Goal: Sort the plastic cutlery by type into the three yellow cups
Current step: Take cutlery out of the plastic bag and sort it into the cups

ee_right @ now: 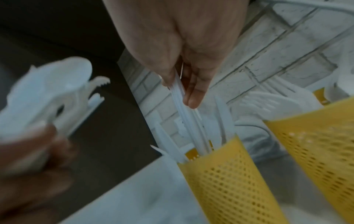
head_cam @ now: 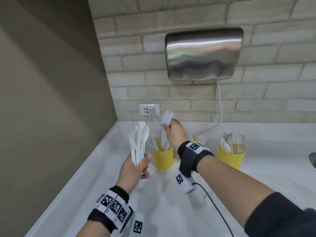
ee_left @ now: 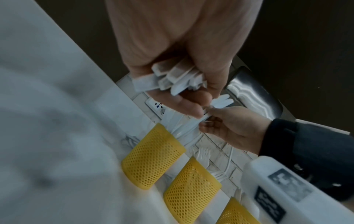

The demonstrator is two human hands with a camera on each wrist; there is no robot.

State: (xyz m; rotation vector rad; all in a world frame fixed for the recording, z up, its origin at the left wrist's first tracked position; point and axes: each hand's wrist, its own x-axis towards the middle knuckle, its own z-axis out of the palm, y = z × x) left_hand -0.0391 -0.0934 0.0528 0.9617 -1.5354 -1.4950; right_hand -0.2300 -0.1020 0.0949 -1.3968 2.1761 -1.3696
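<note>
My left hand (head_cam: 145,165) grips an upright bundle of mixed white plastic cutlery (head_cam: 140,141) above the counter; a spoon, forks and knives show in the bundle (ee_left: 178,78). My right hand (head_cam: 167,127) pinches white knives (head_cam: 166,118) by the handles. Their blades reach down into the left yellow cup (head_cam: 163,159), which holds other knives (ee_right: 220,121). The right wrist view shows those held knives (ee_right: 188,115) entering the mesh cup (ee_right: 220,174). My right wrist partly hides the middle cup (ee_right: 321,136), which holds forks (head_cam: 200,139). Spoons fill the right cup (head_cam: 231,157).
The cups stand in a row on a white counter (head_cam: 171,202) near the brick back wall. A steel hand dryer (head_cam: 203,53), its cable (head_cam: 220,106) and a wall socket (head_cam: 148,109) are behind them. A plain wall closes the left side. A sink rim (head_cam: 313,159) shows at right.
</note>
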